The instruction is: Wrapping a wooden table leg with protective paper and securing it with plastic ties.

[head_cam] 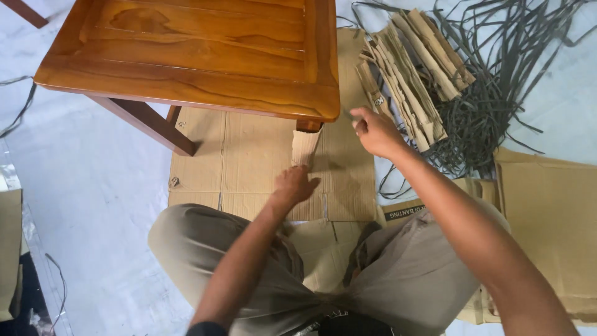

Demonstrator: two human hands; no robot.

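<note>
Cardboard wrapping [305, 147] covers the lower part of a wooden table's leg [309, 126] at the middle of the frame, and the left hand [294, 185] sits just below it, fingers loosely curled and touching the bottom edge of that wrap. The right hand [373, 130], right of centre, is pinched shut on the end of a thin dark strap [346, 115] that runs toward the table corner. The wooden table [193, 56] fills the upper left and centre of the frame, its glossy brown top tilted toward the camera, with a second leg [149, 123] slanting down at left. A flattened cardboard sheet [249, 162] lies on the pale floor [93, 186] under the leg and hands. At the upper right, a stack of folded cardboard pieces [410, 68] rests on a tangle of dark straps [497, 74]. More flat cardboard [547, 211] lies at the right edge. The person's knees in grey trousers [410, 274] occupy the bottom centre.
</note>
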